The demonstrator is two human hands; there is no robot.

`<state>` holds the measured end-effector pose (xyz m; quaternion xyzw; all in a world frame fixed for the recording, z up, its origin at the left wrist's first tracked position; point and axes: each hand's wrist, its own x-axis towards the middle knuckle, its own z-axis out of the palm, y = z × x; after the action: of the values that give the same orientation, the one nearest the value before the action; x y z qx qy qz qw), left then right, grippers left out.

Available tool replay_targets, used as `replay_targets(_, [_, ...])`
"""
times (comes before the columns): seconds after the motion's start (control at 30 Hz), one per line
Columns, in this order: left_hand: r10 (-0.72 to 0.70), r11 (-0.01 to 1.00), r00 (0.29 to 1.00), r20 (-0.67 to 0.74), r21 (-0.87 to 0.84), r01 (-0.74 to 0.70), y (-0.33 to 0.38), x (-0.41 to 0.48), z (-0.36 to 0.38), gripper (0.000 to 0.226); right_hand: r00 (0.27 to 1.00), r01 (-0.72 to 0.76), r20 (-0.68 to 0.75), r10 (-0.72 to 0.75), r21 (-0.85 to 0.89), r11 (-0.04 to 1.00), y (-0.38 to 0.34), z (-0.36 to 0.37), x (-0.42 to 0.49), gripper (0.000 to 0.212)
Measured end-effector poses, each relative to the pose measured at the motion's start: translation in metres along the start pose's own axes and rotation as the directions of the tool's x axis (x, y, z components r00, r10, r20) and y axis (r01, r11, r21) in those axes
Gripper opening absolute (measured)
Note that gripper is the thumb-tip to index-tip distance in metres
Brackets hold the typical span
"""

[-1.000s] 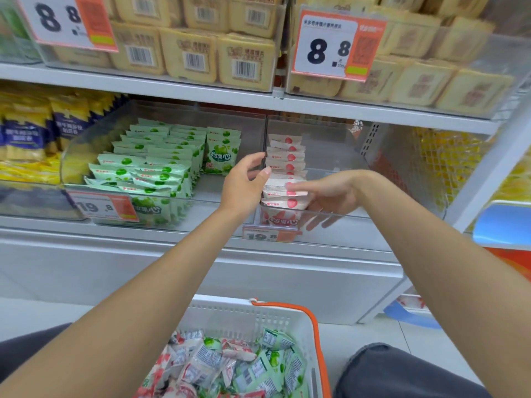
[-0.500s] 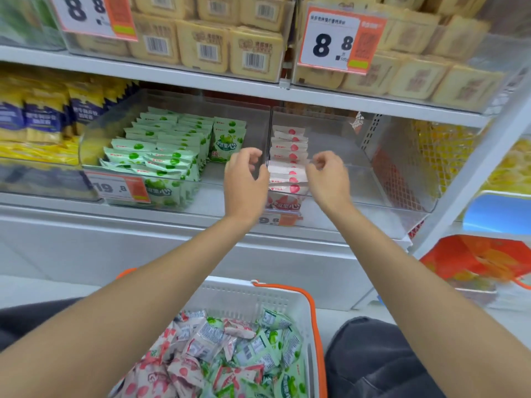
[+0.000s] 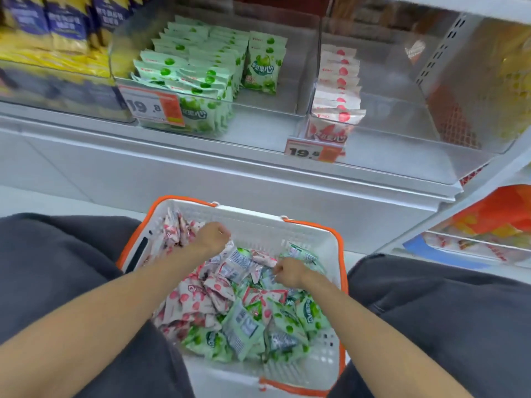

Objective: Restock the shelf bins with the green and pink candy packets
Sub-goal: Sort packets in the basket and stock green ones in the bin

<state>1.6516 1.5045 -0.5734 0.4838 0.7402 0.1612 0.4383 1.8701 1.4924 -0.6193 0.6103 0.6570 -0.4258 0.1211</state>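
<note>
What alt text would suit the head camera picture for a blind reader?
The left hand and right hand reach into a white basket of mixed pink and green candy packets. Above, the green bin looks well stocked; the pink bin holds one row.

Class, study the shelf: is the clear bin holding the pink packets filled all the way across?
No: the pink packets form one row along the left wall of the clear bin, with bare floor beside them.
</note>
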Motion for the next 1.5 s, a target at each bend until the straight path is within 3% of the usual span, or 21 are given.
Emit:
replay_targets(0.13, [-0.061, 0.991, 0.994, 0.089, 0.121, 0.05, -0.01, 0.007, 0.008, 0.019, 0.989, -0.109, 0.105, 0.107, 0.012, 0.994, 0.02, 0.034, 0.02, 0.021])
replay_targets(0.17, [-0.061, 0.989, 0.991, 0.119, 0.14, 0.044, -0.011, 0.008, 0.011, 0.021, 0.984, -0.128, 0.126, 0.128, -0.004, 0.992, 0.019, 0.038, 0.021, 0.013])
replay_targets(0.27, [-0.055, 0.987, 0.983, 0.177, 0.156, 0.027, -0.012, 0.004, 0.022, 0.022, 0.978, -0.132, 0.146, 0.147, -0.111, 0.985, 0.014, 0.048, 0.03, 0.033])
replay_targets(0.33, [-0.061, 0.986, 0.976, 0.211, 0.165, 0.026, -0.015, 0.005, 0.028, 0.021, 0.976, -0.109, 0.173, 0.136, -0.155, 0.982, 0.009, 0.054, 0.032, 0.029])
replay_targets(0.43, [-0.042, 0.976, 0.964, 0.262, 0.215, -0.016, -0.02, 0.005, 0.03, 0.02, 0.985, -0.021, 0.164, 0.055, -0.201, 0.979, 0.005, 0.057, 0.03, 0.03])
replay_targets(0.5, [0.012, 0.962, 0.951, 0.31, 0.255, -0.095, -0.021, 0.003, 0.032, 0.026, 0.997, 0.035, 0.07, -0.027, -0.126, 0.991, 0.0, 0.044, 0.023, 0.019])
replay_targets(0.6, [0.111, 0.886, 0.917, 0.382, 0.381, -0.266, -0.007, -0.003, 0.027, 0.055, 0.984, 0.153, -0.092, -0.155, -0.029, 0.988, -0.011, 0.001, 0.008, 0.011])
replay_targets(0.73, [0.254, 0.813, 0.836, 0.486, 0.361, -0.457, 0.028, -0.017, 0.018, 0.065, 0.943, 0.323, -0.115, -0.312, 0.089, 0.942, -0.034, -0.074, -0.029, 0.014])
replay_targets(0.83, [0.432, 0.726, 0.823, 0.37, 0.399, -0.56, 0.063, -0.029, 0.007, 0.07, 0.914, 0.387, -0.151, -0.377, 0.044, 0.921, -0.043, -0.122, -0.065, 0.009])
replay_targets(0.93, [0.607, 0.617, 0.741, 0.288, 0.417, -0.667, 0.112, -0.041, -0.006, 0.036, 0.87, 0.434, -0.265, -0.416, 0.013, 0.901, -0.052, -0.159, -0.105, 0.009])
replay_targets(1.03, [0.647, 0.64, 0.71, 0.279, 0.308, -0.704, 0.163, -0.063, -0.019, 0.021, 0.773, 0.471, -0.479, -0.416, -0.007, 0.882, -0.055, -0.192, -0.133, 0.007])
replay_targets(1.13, [0.719, 0.642, 0.669, 0.189, 0.188, -0.743, 0.207, -0.077, -0.029, 0.017, 0.67, 0.549, -0.664, -0.333, 0.141, 0.824, -0.052, -0.219, -0.155, 0.029])
replay_targets(1.23, [0.745, 0.666, 0.667, 0.003, 0.062, -0.744, 0.245, -0.079, -0.034, 0.026, 0.591, 0.632, -0.803, -0.084, 0.396, 0.666, -0.044, -0.241, -0.168, 0.066])
replay_targets(1.3, [0.744, 0.664, 0.658, -0.114, 0.022, -0.747, 0.269, -0.076, -0.034, 0.025, 0.631, 0.667, -0.776, 0.017, 0.554, 0.498, -0.034, -0.255, -0.169, 0.071])
replay_targets(1.37, [0.749, 0.65, 0.643, -0.158, -0.007, -0.76, 0.292, -0.07, -0.031, 0.025, 0.71, 0.658, -0.703, -0.032, 0.647, 0.384, -0.025, -0.266, -0.168, 0.056])
replay_targets(1.43, [0.756, 0.641, 0.636, -0.153, -0.022, -0.767, 0.315, -0.062, -0.026, 0.025, 0.702, 0.663, -0.708, -0.069, 0.616, 0.426, -0.019, -0.282, -0.166, 0.035])
replay_targets(1.5, [0.751, 0.648, 0.635, -0.183, 0.02, -0.761, 0.336, -0.046, -0.022, 0.029, 0.648, 0.684, -0.761, 0.042, 0.604, 0.409, -0.012, -0.31, -0.155, 0.034])
